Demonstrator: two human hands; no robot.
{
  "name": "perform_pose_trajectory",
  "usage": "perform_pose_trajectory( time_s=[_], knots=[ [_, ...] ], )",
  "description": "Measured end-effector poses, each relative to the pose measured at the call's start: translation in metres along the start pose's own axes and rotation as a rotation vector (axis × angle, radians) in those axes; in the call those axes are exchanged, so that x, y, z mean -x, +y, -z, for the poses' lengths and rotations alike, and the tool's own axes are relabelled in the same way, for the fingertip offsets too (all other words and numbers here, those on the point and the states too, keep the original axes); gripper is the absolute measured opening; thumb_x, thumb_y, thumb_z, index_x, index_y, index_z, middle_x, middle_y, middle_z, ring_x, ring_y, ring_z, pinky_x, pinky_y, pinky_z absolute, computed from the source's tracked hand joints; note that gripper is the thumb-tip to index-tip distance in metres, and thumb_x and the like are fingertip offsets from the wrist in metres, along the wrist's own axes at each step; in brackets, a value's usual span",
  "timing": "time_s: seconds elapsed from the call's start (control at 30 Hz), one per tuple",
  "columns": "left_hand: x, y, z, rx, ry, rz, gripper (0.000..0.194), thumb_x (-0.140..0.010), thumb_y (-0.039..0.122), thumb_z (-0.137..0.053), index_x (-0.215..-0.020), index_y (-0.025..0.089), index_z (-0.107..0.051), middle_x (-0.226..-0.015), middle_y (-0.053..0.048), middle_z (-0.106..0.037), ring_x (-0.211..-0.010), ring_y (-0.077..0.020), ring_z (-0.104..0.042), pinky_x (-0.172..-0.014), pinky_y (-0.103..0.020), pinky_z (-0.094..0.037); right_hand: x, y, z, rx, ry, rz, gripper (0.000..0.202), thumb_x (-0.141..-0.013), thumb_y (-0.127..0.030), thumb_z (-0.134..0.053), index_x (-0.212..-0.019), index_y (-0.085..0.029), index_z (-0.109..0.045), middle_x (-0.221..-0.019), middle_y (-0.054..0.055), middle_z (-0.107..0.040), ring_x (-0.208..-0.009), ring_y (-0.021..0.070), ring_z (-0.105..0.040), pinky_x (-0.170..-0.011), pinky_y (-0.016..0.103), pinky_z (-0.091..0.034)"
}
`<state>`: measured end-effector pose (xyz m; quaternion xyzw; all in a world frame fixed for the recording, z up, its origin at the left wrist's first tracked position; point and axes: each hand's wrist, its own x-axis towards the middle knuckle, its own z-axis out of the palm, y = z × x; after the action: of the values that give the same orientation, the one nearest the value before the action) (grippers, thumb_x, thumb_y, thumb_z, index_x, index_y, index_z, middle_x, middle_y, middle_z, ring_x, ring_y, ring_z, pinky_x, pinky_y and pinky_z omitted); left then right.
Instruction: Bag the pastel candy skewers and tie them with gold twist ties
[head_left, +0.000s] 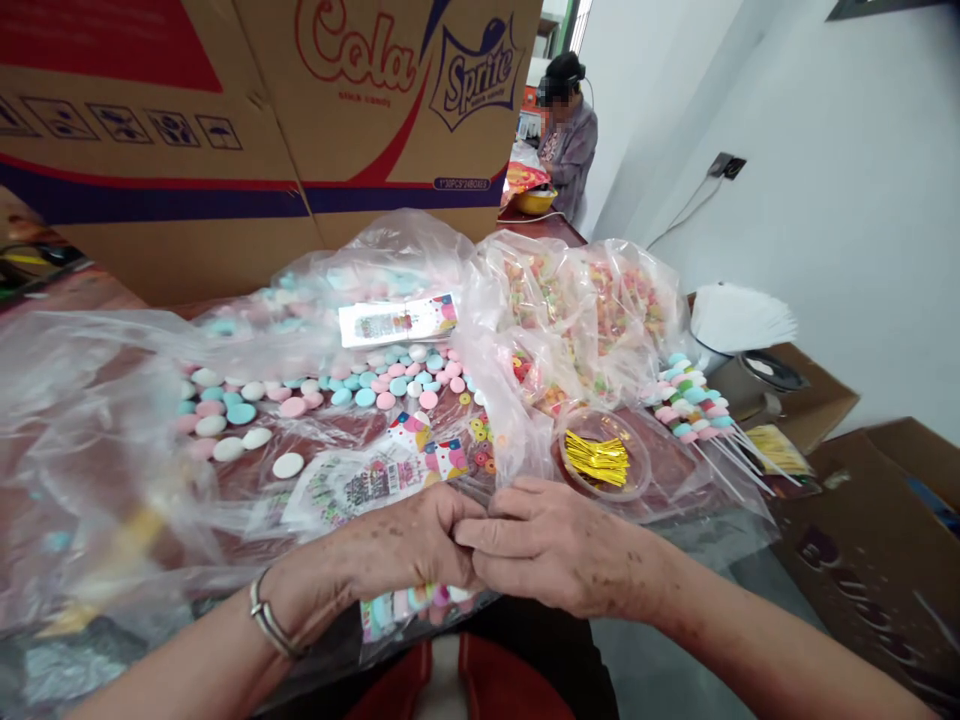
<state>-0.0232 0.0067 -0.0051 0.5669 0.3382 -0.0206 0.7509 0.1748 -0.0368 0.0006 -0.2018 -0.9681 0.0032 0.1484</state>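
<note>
My left hand (409, 540) and my right hand (544, 545) meet at the table's front edge, fingers curled and touching. Below them hangs a clear printed bag (390, 615) holding pink, blue and white candies; its upper end runs up into the fingers of both hands. What the fingertips pinch is hidden. Just behind my left hand lie flat printed bags (337, 488). A round clear dish (604, 458) with yellow twist ties stands behind my right hand.
Loose pastel candies (375, 385) lie on plastic at the centre left, below a stack of labels (397, 320). Bags of ring candies (577, 300) sit behind. Candy skewers (694, 405) lie right. A large carton (262, 120) blocks the back. A person (566, 140) stands beyond.
</note>
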Motion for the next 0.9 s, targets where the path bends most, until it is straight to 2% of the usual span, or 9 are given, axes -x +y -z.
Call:
perform_pose_trajectory(
  time_s=[0.13,0.2,0.27,0.37,0.47,0.6,0.7,0.8,0.9],
  knots=[
    [0.003,0.002,0.001,0.000,-0.042,0.038,0.009,-0.060,0.015,-0.061,-0.067,0.016,-0.065,-0.058,0.004,-0.056,-0.047,-0.0095,-0.047,-0.044,-0.020,-0.042,-0.002,-0.008,0.002,-0.054,-0.022,-0.044,0.023,-0.100,-0.017,-0.039,-0.093,-0.018,-0.062,-0.089,0.003,-0.063,-0.078,0.0170,-0.048,-0.069,0.031,-0.039],
    [0.002,0.000,0.001,-0.095,0.058,0.022,0.009,-0.061,0.015,-0.058,-0.068,0.017,-0.063,-0.058,0.004,-0.056,-0.047,-0.0112,-0.049,-0.045,-0.021,-0.042,-0.003,-0.014,-0.007,0.034,0.015,-0.130,0.026,-0.099,-0.015,-0.036,-0.091,-0.015,-0.061,-0.086,0.006,-0.061,-0.077,0.0190,-0.048,-0.069,0.033,-0.039],
    [0.000,-0.002,-0.002,-0.321,0.330,-0.080,0.006,-0.066,0.017,-0.057,-0.069,0.019,-0.062,-0.059,0.002,-0.059,-0.052,-0.0151,-0.054,-0.050,-0.025,-0.045,-0.007,-0.016,-0.019,0.173,0.094,-0.272,0.028,-0.096,-0.010,-0.034,-0.088,-0.014,-0.061,-0.081,0.008,-0.059,-0.074,0.0205,-0.048,-0.066,0.034,-0.038],
    [-0.001,-0.006,-0.013,-0.702,0.837,-0.417,0.012,-0.079,0.021,-0.055,-0.080,0.019,-0.066,-0.077,-0.008,-0.068,-0.076,-0.0247,-0.063,-0.073,-0.036,-0.050,-0.018,-0.005,-0.035,0.339,0.269,-0.572,0.027,-0.094,-0.009,-0.037,-0.078,-0.017,-0.057,-0.072,0.007,-0.056,-0.067,0.0203,-0.047,-0.060,0.033,-0.034],
    [0.002,-0.010,-0.027,-0.778,1.062,-0.735,0.012,-0.083,0.022,-0.057,-0.089,0.020,-0.068,-0.095,-0.012,-0.069,-0.094,-0.0275,-0.061,-0.090,-0.042,-0.045,-0.034,0.012,-0.036,0.295,0.482,-0.822,0.025,-0.095,-0.016,-0.039,-0.077,-0.019,-0.055,-0.072,0.006,-0.058,-0.069,0.0200,-0.051,-0.062,0.032,-0.037],
    [0.009,-0.002,-0.027,-0.218,0.904,-0.594,0.025,-0.090,0.041,-0.053,-0.079,0.021,-0.064,-0.073,-0.005,-0.065,-0.069,-0.0210,-0.058,-0.068,-0.033,-0.049,-0.058,0.010,-0.021,-0.043,0.754,-0.775,0.019,-0.095,-0.020,-0.037,-0.084,-0.021,-0.053,-0.079,0.005,-0.061,-0.076,0.0173,-0.056,-0.070,0.030,-0.044],
    [0.027,0.018,-0.009,0.363,0.701,-0.536,0.047,-0.090,0.059,-0.042,-0.079,0.020,-0.064,-0.072,-0.006,-0.067,-0.073,-0.0237,-0.063,-0.066,-0.036,-0.052,-0.071,-0.008,-0.016,-0.259,0.769,-0.567,0.018,-0.094,-0.020,-0.038,-0.083,-0.021,-0.051,-0.077,0.003,-0.059,-0.074,0.0155,-0.056,-0.069,0.028,-0.045],
    [0.056,0.031,0.013,0.446,0.625,-0.656,0.052,-0.083,0.069,-0.049,-0.070,0.021,-0.066,-0.065,-0.004,-0.068,-0.084,-0.0261,-0.065,-0.079,-0.039,-0.053,-0.074,-0.014,-0.020,-0.379,0.746,-0.579,0.018,-0.094,-0.020,-0.038,-0.081,-0.021,-0.051,-0.072,0.001,-0.056,-0.069,0.0144,-0.054,-0.064,0.027,-0.044],
    [0.071,0.024,0.024,0.319,0.568,-0.575,0.044,-0.071,0.060,-0.071,-0.057,0.018,-0.068,-0.057,-0.007,-0.067,-0.075,-0.0274,-0.065,-0.078,-0.040,-0.053,-0.073,-0.009,-0.026,-0.432,0.768,-0.700,0.016,-0.093,-0.022,-0.040,-0.080,-0.021,-0.051,-0.073,0.000,-0.055,-0.068,0.0137,-0.053,-0.064,0.026,-0.044]
  ],
)
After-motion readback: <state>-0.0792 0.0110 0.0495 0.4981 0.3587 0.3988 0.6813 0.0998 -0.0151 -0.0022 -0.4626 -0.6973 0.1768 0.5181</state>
